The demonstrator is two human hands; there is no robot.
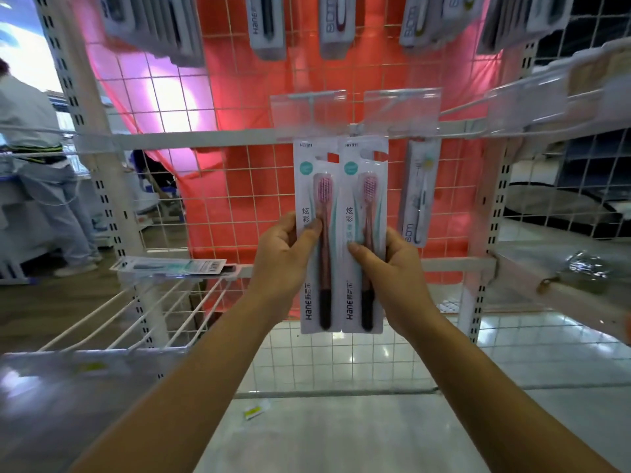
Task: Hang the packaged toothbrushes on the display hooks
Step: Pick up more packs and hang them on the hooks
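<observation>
Stock held before white wire grid [235, 213].
Left hand [285, 249] gripped one white-carded pink-bristled toothbrush pack [314, 199], fingers curled; right hand [384, 268] gripped its twin pack [363, 199] at 3 o'clock, edges overlapping.

A white wire grid panel [239, 186] carries display hooks [461, 109]. Packaged toothbrushes [266, 25] hang along its top row. One pack [418, 192] hangs lower right, and another pack [170, 266] lies flat on the left prongs [136, 319].

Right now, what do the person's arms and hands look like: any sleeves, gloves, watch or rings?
The left hand and right hand are bare, no gloves, and no ring shows. The left forearm and right forearm are uncovered to the frame's edge: no sleeve, watch or bracelet in view.
</observation>
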